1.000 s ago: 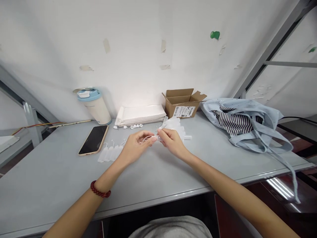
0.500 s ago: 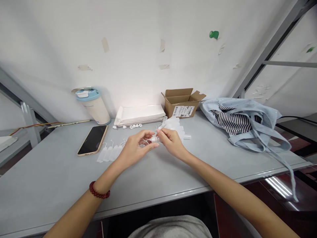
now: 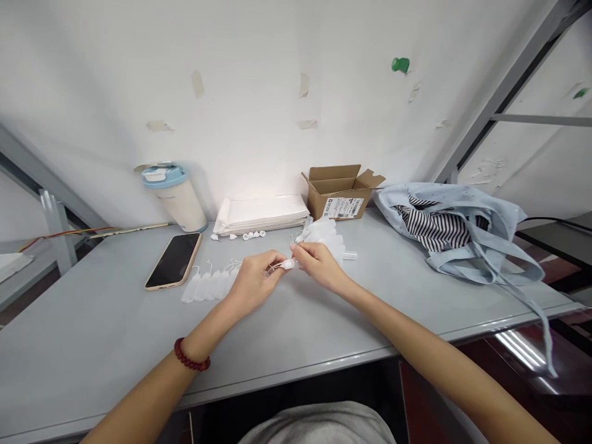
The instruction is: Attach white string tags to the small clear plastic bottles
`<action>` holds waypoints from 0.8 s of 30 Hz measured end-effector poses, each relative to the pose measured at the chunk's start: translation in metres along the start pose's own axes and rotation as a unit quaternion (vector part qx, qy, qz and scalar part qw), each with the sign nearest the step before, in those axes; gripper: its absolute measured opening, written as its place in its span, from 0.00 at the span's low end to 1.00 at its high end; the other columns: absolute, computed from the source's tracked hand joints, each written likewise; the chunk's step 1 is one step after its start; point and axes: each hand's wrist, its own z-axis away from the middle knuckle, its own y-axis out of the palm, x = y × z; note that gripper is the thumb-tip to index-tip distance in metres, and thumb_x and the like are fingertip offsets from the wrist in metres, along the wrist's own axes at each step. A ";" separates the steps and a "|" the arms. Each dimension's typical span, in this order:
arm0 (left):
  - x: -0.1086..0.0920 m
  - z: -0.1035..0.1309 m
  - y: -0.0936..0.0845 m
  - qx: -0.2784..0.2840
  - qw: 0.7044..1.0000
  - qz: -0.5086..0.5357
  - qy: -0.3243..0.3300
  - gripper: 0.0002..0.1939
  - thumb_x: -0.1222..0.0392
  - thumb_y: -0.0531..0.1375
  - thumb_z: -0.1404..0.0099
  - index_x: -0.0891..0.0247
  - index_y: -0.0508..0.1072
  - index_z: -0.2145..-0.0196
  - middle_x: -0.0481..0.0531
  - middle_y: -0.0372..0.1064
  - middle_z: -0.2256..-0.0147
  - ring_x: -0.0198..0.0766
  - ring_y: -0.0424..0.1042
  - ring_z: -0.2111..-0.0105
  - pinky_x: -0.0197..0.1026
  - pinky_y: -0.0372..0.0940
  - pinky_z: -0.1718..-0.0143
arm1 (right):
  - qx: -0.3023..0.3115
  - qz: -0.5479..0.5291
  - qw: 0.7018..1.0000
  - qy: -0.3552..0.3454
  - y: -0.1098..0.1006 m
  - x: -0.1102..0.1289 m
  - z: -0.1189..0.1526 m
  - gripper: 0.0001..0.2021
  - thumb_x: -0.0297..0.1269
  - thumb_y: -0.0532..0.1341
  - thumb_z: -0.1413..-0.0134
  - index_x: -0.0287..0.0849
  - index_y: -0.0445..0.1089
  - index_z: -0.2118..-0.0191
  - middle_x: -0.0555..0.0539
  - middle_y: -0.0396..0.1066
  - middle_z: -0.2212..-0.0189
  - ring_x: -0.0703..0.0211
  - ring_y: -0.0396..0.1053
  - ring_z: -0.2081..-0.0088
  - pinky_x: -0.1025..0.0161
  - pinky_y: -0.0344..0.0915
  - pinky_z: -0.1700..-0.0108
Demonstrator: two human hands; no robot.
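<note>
Between my hands is a small plastic squeeze bottle (image 3: 288, 264) with a white cap and a thin bent nozzle. My left hand (image 3: 253, 280) pinches it at the cap and nozzle end. My right hand (image 3: 320, 264) is closed round the bottle's body, which the fingers mostly hide. Just behind the right hand lies a pile of translucent bottles (image 3: 322, 230). Left of my left hand, several bottles with bent nozzles (image 3: 203, 287) lie side by side in a row, partly covered by that hand. Several small white caps (image 3: 247, 235) sit farther back.
A phone (image 3: 174, 261) lies at the left, with a blue-lidded tumbler (image 3: 182, 200) behind it. Along the wall are a stack of white paper or sleeves (image 3: 263, 213) and an open cardboard box (image 3: 342, 197). A light blue cloth bag (image 3: 499, 213) with hanging straps rests at the right.
My left fingers have drawn in and closed at the bottle's cap end; before, thumb and fingers were spread wider round it. My right hand has barely shifted.
</note>
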 end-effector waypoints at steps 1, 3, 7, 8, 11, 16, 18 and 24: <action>-0.001 0.000 -0.001 0.005 1.000 0.001 -0.007 0.09 0.57 0.56 0.38 0.64 0.72 0.71 0.46 0.69 0.75 0.33 0.63 0.74 0.35 0.58 0.71 | -0.009 0.002 1.000 -0.005 0.000 0.000 0.000 0.21 0.46 0.51 0.40 0.43 0.48 0.81 0.56 0.46 0.83 0.69 0.46 0.79 0.67 0.44 0.75; -0.003 -0.001 -0.005 0.035 0.999 0.018 -0.031 0.10 0.54 0.58 0.39 0.64 0.72 0.70 0.46 0.69 0.75 0.33 0.64 0.74 0.35 0.58 0.72 | -0.038 0.015 0.999 -0.026 0.001 0.000 0.001 0.21 0.46 0.51 0.41 0.43 0.47 0.81 0.56 0.45 0.83 0.69 0.45 0.78 0.67 0.44 0.75; -0.008 -0.001 -0.010 0.096 0.990 0.084 -0.066 0.16 0.48 0.55 0.37 0.63 0.72 0.68 0.47 0.69 0.75 0.35 0.67 0.73 0.36 0.61 0.71 | -0.044 0.062 0.994 -0.072 0.001 0.000 0.003 0.20 0.45 0.52 0.40 0.42 0.50 0.80 0.56 0.48 0.84 0.69 0.47 0.79 0.67 0.46 0.76; -0.008 -0.001 -0.011 0.102 0.987 0.098 -0.072 0.17 0.47 0.55 0.36 0.63 0.72 0.69 0.47 0.69 0.75 0.36 0.68 0.73 0.36 0.62 0.70 | -0.037 0.073 0.993 -0.083 0.001 -0.001 0.003 0.20 0.45 0.52 0.40 0.42 0.53 0.80 0.56 0.51 0.83 0.68 0.49 0.79 0.67 0.47 0.76; -0.006 -0.004 -0.013 0.100 0.977 0.151 -0.110 0.21 0.44 0.54 0.37 0.65 0.70 0.76 0.48 0.67 0.78 0.35 0.67 0.76 0.37 0.62 0.71 | -0.031 0.103 0.986 -0.129 0.001 -0.003 0.005 0.15 0.43 0.51 0.38 0.40 0.61 0.73 0.53 0.62 0.79 0.67 0.56 0.78 0.67 0.52 0.74; 0.001 -0.008 -0.015 0.114 0.917 0.306 -0.230 0.23 0.42 0.57 0.39 0.66 0.68 0.78 0.45 0.62 0.82 0.31 0.62 0.82 0.36 0.60 0.75 | -0.056 0.187 0.954 -0.226 0.003 -0.006 0.007 0.11 0.40 0.51 0.39 0.40 0.63 0.67 0.48 0.66 0.74 0.65 0.59 0.75 0.66 0.56 0.72; 0.002 -0.007 -0.013 0.125 0.903 0.332 -0.243 0.23 0.42 0.59 0.40 0.66 0.68 0.78 0.44 0.60 0.82 0.29 0.60 0.83 0.36 0.58 0.76 | -0.061 0.195 0.952 -0.227 0.004 -0.006 0.008 0.11 0.40 0.51 0.40 0.40 0.63 0.69 0.49 0.64 0.76 0.65 0.58 0.76 0.67 0.54 0.73; -0.004 0.001 0.006 0.051 0.974 0.186 -0.122 0.23 0.45 0.53 0.35 0.65 0.68 0.79 0.47 0.63 0.82 0.33 0.64 0.79 0.36 0.59 0.73 | -0.093 0.082 0.987 -0.104 0.004 -0.001 0.005 0.14 0.39 0.50 0.42 0.43 0.52 0.78 0.55 0.53 0.82 0.68 0.50 0.78 0.67 0.50 0.75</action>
